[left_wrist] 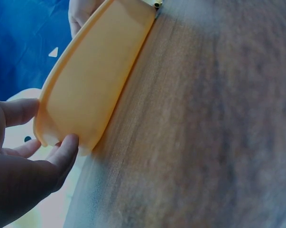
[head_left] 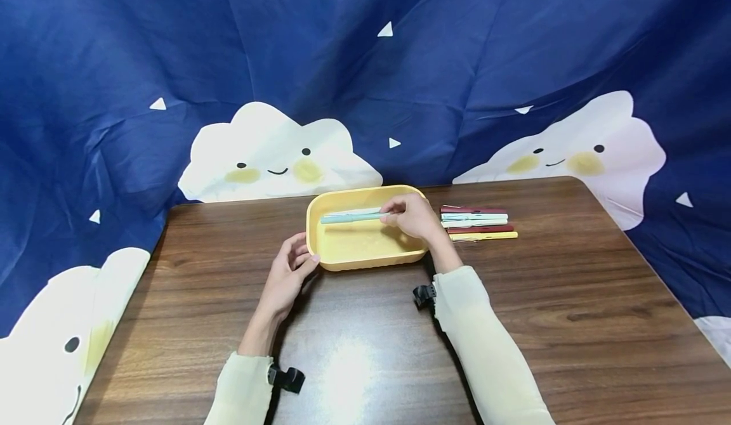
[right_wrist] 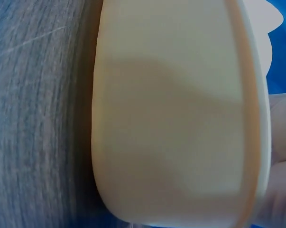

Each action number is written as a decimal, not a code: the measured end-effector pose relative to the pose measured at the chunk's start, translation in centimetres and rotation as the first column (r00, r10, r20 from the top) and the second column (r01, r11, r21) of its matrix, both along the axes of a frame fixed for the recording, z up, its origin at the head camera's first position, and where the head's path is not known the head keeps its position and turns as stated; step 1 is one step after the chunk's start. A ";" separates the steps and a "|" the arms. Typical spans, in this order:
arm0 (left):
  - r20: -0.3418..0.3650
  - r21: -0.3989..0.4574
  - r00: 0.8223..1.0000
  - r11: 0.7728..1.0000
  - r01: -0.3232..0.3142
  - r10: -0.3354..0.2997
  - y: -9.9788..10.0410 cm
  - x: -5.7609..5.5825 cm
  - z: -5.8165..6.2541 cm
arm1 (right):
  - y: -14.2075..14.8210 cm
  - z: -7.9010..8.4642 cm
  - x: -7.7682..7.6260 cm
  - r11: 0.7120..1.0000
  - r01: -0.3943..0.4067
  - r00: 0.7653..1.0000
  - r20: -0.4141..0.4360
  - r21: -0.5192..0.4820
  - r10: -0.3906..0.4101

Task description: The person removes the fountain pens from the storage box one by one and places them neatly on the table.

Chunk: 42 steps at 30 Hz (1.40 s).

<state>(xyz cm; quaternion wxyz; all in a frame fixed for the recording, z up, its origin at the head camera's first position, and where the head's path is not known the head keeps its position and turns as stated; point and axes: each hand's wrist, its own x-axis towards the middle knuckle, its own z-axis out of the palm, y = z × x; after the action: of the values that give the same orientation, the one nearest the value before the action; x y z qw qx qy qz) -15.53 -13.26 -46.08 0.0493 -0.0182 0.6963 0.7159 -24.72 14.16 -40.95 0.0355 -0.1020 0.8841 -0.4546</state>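
Note:
A yellow rectangular box (head_left: 365, 264) stands near the table's far edge. My left hand (head_left: 288, 273) holds its near left corner from outside, thumb on the front wall and fingers along the left end. In the left wrist view, the fingertips (left_wrist: 69, 142) press on the box's outer wall (left_wrist: 93, 71). My right hand (head_left: 412, 215) reaches over the right rim and pinches the right end of a light blue pen (head_left: 351, 218). The pen lies level across the box's inside, with a paler strip along its far side. In the right wrist view the box wall (right_wrist: 171, 118) hides most of that hand.
Several pens lie side by side just right of the box, among them a dark red pen (head_left: 491, 229), a white pen (head_left: 485, 222) and a yellow pen (head_left: 497, 236). A blue curtain (head_left: 422, 63) with clouds hangs behind the wooden table (head_left: 571, 298).

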 end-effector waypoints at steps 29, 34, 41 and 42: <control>-0.003 0.011 1.000 1.000 0.006 -0.006 0.0 0.1 0.1 | 2.7 1.0 1.0 0.990 0.049 0.996 -0.070 -0.130 -0.059; -0.002 0.010 1.000 1.000 0.004 -0.004 0.0 0.1 0.1 | 3.2 1.0 1.1 0.988 0.060 0.995 -0.075 -0.146 -0.072; -0.001 0.004 1.000 1.000 0.006 -0.006 0.0 0.1 0.0 | 3.6 1.4 1.5 0.987 0.047 0.993 -0.100 -0.153 -0.063; -0.001 0.004 1.000 1.000 0.007 -0.007 0.0 0.1 0.0 | 3.6 1.5 1.5 0.987 0.048 0.993 -0.101 -0.154 -0.064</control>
<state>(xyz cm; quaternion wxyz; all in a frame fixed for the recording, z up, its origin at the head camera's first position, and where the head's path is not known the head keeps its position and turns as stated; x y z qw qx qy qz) -15.45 -13.23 -46.06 0.0515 -0.0154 0.6949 0.7171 -23.17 17.78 -39.46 -0.0320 -0.1032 0.8503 -0.5151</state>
